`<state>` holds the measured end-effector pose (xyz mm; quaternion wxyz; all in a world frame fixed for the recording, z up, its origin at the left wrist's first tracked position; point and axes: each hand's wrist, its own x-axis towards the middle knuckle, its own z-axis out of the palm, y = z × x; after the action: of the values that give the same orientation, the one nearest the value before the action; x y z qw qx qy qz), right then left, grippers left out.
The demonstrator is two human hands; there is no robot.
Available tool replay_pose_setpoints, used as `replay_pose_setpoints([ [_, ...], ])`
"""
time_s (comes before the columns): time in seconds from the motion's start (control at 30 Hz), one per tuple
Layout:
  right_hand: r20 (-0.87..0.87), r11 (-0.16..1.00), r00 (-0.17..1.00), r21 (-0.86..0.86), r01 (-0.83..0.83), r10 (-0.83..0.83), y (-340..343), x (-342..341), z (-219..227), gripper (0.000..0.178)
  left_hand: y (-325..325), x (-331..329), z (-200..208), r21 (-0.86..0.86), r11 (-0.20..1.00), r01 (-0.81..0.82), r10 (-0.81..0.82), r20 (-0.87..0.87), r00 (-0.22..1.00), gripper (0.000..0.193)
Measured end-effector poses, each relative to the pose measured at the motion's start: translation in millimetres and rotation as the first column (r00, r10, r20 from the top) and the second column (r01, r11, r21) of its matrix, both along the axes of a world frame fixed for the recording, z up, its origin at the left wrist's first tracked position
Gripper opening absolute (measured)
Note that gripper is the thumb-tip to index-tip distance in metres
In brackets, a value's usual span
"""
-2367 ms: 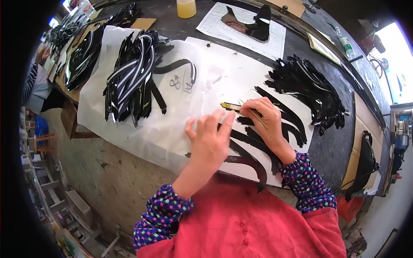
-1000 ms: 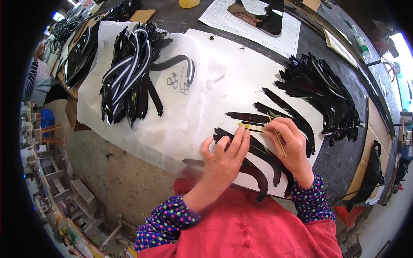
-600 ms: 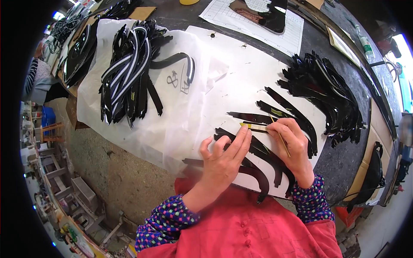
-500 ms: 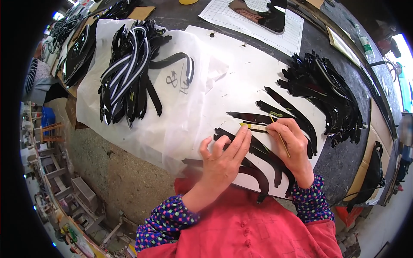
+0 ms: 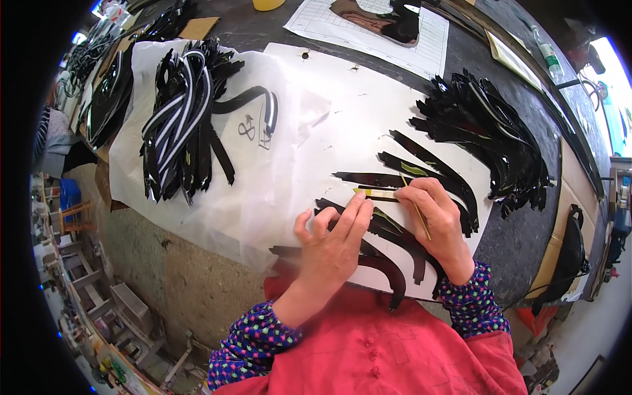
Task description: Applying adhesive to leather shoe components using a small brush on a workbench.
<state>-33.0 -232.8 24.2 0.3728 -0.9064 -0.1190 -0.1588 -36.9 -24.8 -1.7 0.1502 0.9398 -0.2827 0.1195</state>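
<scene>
A narrow pale strip with a yellow tip (image 5: 379,193) lies along one of the black curved strips (image 5: 392,180). The outstretched fingertips of my left hand (image 5: 333,245) rest at its yellow end, with the thumb spread apart. At the other end is my right hand (image 5: 434,220), fingers pinched around a thin wooden-looking stick (image 5: 422,220); whether they also grip the pale strip is hard to see. More black strips (image 5: 388,273) fan out below and above my hands on a white board (image 5: 342,108). Some carry small yellow-green patches.
A heap of black strips (image 5: 494,138) lies to the right on the board. Another bundle with white stripes (image 5: 184,125) rests on translucent sheeting (image 5: 250,191) at left. Beyond are a gridded paper sheet (image 5: 431,49), a yellow container (image 5: 268,4) and a bottle (image 5: 550,60).
The whole view has shifted slightly, moving the table's contents a little leftward in the picture. Both hands keep nearly the same places around the pale strip, and the stick stays in my right hand.
</scene>
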Motion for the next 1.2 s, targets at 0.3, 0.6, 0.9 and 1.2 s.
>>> replay_pose_setpoints([
  [0.3,-0.008,1.000,1.000,-0.015,-0.004,0.004,0.5,0.8,2.3,0.023,-0.8,3.2,9.1,0.071,0.997,0.009,-0.008,-0.002,1.000,0.062],
  [0.6,-0.058,0.998,0.998,-0.065,-0.007,0.003,-3.7,-1.5,9.8,0.019,-1.2,3.4,8.1,0.052,0.999,0.014,-0.015,0.010,1.000,0.062],
  [0.9,-0.135,0.949,0.990,0.314,-0.004,0.049,13.2,10.0,31.0,0.008,-0.8,2.2,5.5,0.062,0.998,-0.008,0.007,0.024,1.000,0.062],
  [1.2,-0.191,0.947,0.980,0.320,0.016,0.048,28.4,21.0,-11.0,0.026,-1.3,0.6,-1.5,0.016,1.000,-0.019,0.018,0.033,0.999,0.065],
])
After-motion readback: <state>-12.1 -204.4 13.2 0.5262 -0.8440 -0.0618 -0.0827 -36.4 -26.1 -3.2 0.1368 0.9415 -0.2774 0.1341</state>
